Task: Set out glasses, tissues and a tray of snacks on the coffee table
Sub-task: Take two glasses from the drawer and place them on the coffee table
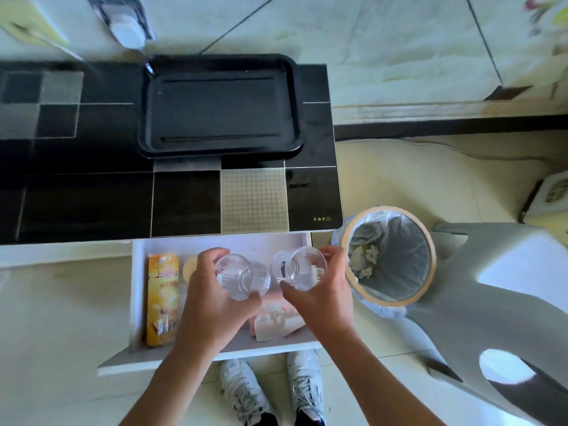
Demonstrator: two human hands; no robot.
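While each hand point(215, 290) point(322, 290) grips one: two clear, empty glasses point(242, 276) point(298, 267), tilted above the open drawer point(136, 302).

A home living room: a glossy black coffee-table surface point(92, 195) on pale floor tiles point(399, 41), a lined wastebasket point(390, 256) at right.

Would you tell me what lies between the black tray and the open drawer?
In the head view, only bare tabletop lies between the tray and the drawer: dark glossy panels and one pale patterned square.

Head view, steeply downward, close over drawer point(215, 302)
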